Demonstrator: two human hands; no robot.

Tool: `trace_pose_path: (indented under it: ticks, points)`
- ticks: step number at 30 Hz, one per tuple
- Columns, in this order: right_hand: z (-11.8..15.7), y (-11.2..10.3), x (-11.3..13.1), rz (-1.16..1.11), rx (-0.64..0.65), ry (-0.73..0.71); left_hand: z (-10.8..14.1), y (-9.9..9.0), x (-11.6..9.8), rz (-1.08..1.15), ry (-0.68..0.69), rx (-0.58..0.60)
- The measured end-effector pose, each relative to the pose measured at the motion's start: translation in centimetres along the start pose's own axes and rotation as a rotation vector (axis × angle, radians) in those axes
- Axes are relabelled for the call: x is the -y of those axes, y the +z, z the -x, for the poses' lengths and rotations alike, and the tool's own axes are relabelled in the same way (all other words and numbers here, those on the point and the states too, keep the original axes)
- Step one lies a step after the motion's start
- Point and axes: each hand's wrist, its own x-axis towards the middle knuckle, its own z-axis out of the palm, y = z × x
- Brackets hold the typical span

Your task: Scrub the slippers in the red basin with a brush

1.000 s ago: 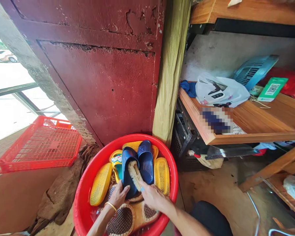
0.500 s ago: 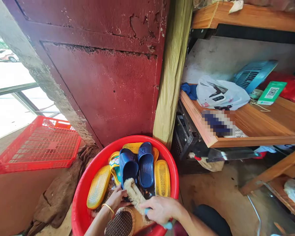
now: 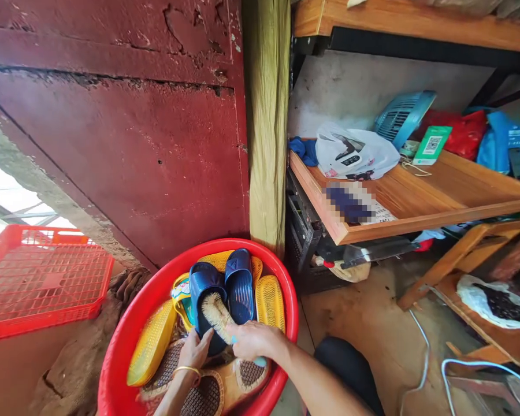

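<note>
In my right hand is a scrub brush with cream bristles and a light-blue handle. Its bristles lie inside a navy slipper, reaching up toward the strap. My left hand, with a gold-coloured bangle on the wrist, grips that slipper's near left edge. A second navy slipper sits to its right. Around them in the red basin are several yellow slippers, a yellow-and-green slipper, and tan footwear with brown textured soles close to me.
A red plastic crate stands left of the basin, beyond a brown cloth. The maroon door rises behind. On the right, a wooden shelf holds a white plastic bag and a blue fan. A wooden chair stands below.
The view has swung right, so everything appears further left. The brush bristles have moved from the slipper's heel end farther inside, toward the strap. My left hand stays at the slipper's near end.
</note>
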Motion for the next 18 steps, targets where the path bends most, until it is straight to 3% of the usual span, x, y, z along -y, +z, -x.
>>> trace_pose_path:
  ticks: [4,7,10,13,15,18]
  points:
    - [3.8,-3.8,-3.3,-0.042,0.079,-0.036,-1.1,-1.2,0.1,-0.231,-0.021,-0.078]
    - [6.3,-6.2,-6.0,-0.084,-0.095,0.074,-0.6,-1.9,-1.1,-0.314,-0.009,-0.143]
    - [7.5,-6.9,-7.6,-0.110,-0.243,0.186,0.3,-2.7,-2.6,-0.392,0.141,-0.320]
    - [7.9,-6.7,-8.0,-0.095,-0.256,0.203,1.7,-2.1,-3.9,-0.335,0.407,-0.454]
    - [7.8,-6.7,-7.9,-0.078,-0.244,0.179,3.0,-0.1,-4.6,-0.179,0.537,-0.327]
    - [7.6,-7.0,-7.8,-0.076,-0.268,0.148,4.7,4.7,-5.6,-0.068,0.475,0.140]
